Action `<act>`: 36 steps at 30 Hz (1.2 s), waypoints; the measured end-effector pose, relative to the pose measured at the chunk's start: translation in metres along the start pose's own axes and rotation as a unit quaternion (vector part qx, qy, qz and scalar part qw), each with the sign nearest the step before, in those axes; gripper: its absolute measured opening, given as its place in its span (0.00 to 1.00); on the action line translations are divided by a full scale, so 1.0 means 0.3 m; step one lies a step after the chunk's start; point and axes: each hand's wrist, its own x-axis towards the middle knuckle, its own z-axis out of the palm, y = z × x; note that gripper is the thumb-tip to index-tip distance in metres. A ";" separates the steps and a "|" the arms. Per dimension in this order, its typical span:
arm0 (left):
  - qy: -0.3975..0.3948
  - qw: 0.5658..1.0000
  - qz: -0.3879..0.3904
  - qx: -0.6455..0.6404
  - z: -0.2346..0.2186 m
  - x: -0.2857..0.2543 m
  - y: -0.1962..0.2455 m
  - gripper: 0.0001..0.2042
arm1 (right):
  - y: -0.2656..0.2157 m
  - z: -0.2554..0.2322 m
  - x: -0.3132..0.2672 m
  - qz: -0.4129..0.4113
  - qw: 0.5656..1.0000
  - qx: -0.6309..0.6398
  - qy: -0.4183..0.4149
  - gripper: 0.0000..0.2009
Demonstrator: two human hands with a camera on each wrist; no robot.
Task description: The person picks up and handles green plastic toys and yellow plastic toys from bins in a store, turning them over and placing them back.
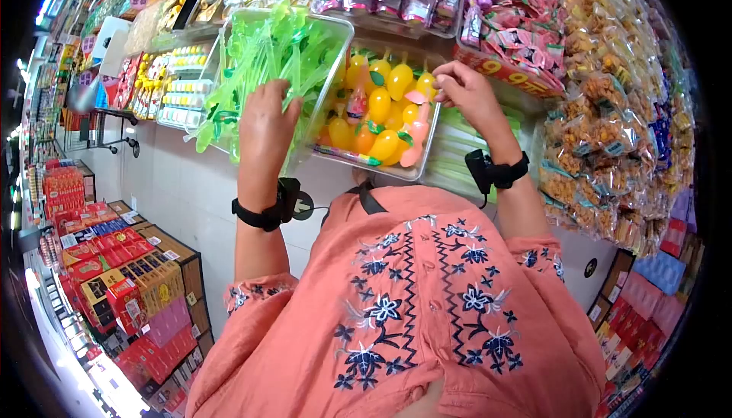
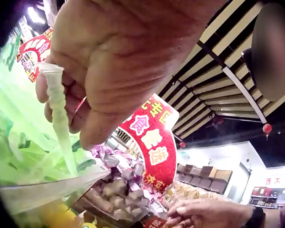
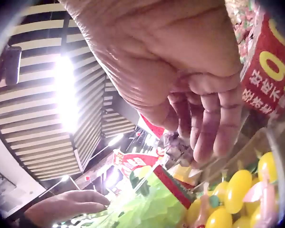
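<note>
Left hand in at ten o'clock of the head view, and it's right down among the green jelly tubes heaped at eleven! The back of the hand is uppermost, forearm running up from below, fingers pointing towards twelve and bending in. The left wrist view puts one pale-ended tube close up against those curled fingers, but whether they grip it, I cannot tell. Over to the right hand, between one and two o'clock: wrist bent, fingers loosely curled and holding nothing, by the upper-right corner of the yellow fruit-shaped packs at twelve, just short of the red price sign. The step in hand looks to be sorting through or picking from the tubes, I'd judge; the next move would call for a firm pinch on one and a clean lift clear of the tangle.
</note>
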 end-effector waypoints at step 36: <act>-0.302 0.791 -0.136 -0.514 0.126 0.006 0.324 0.17 | -0.234 0.077 -0.108 -0.010 0.948 0.311 -0.070 0.16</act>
